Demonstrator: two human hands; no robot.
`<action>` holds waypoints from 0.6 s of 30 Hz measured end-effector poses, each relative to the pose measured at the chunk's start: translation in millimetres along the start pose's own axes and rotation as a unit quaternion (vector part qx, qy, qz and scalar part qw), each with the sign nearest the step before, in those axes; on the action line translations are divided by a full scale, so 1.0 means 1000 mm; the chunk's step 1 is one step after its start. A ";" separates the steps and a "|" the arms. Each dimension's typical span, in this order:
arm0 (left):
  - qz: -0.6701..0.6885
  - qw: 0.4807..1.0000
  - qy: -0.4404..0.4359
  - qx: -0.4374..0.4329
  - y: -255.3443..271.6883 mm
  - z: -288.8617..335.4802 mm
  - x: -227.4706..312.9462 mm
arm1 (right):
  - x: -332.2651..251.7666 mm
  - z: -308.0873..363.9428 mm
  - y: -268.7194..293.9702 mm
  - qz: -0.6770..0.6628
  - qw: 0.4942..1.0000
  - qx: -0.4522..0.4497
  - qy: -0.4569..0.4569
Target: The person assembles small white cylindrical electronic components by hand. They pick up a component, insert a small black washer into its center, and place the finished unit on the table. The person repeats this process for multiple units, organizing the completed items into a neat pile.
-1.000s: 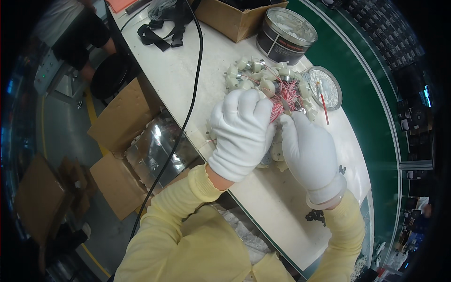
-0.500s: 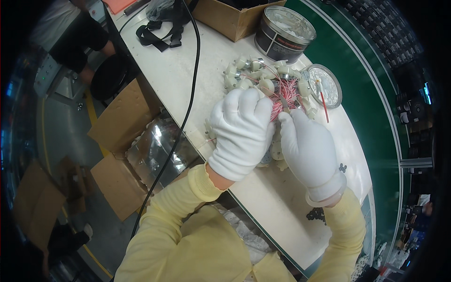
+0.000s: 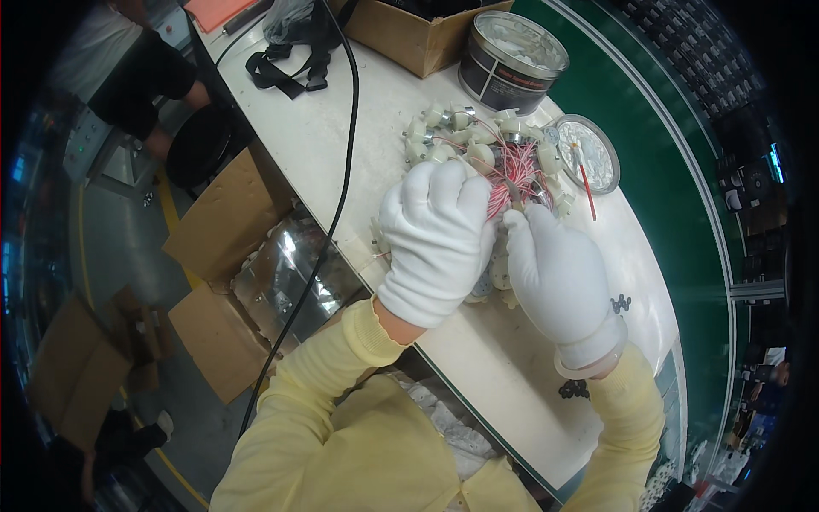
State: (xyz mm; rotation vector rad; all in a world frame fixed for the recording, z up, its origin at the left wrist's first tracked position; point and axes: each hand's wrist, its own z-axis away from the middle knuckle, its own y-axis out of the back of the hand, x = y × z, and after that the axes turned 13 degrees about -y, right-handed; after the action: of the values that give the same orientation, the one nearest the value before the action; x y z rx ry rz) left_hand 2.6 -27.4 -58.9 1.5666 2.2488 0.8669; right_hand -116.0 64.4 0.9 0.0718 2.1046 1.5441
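A bundle of red and white wires lies amid several small motors with whitish plastic caps on the table. My left hand, in a white glove, is closed at the left side of the bundle and seems to grip the wires; its fingertips are hidden. My right hand, also gloved in white, pinches a slim pointed metal tool, possibly a blade or tweezers. The tool's tip rests against the wires. Beneath and between my hands show more of the pale capped parts.
Behind the motors stands a tin of pale grease; a lid with a red-handled brush lies at their right. Small dark pieces sit near my right wrist. A black cable crosses the table's left part. A cardboard box stands behind.
My right hand and the metal tool have dropped back slightly toward me. The left hand stays at the bundle, almost unmoved. The whole view has shifted a little.
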 end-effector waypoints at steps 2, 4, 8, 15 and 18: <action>-0.001 1.000 0.000 -0.004 0.000 0.000 0.000 | 0.000 0.000 0.000 0.002 1.000 -0.003 -0.002; 0.001 1.000 -0.002 -0.002 -0.001 0.000 0.000 | 0.000 0.001 0.001 -0.002 1.000 -0.015 -0.010; -0.001 1.000 -0.001 -0.003 0.000 0.000 0.001 | 0.001 0.002 0.000 0.000 1.000 -0.015 -0.007; -0.003 1.000 -0.003 0.004 -0.002 0.000 -0.001 | -0.001 0.006 0.000 -0.035 0.998 -0.035 -0.036; -0.003 1.000 -0.005 0.005 -0.001 0.000 0.000 | -0.001 0.007 -0.001 -0.044 0.998 -0.031 -0.033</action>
State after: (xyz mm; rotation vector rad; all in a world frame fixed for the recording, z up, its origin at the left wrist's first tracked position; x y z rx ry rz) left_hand 1.4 -28.1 -59.5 1.5653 2.2532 0.8461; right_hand -111.9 70.3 -1.5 0.0085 1.9809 1.5318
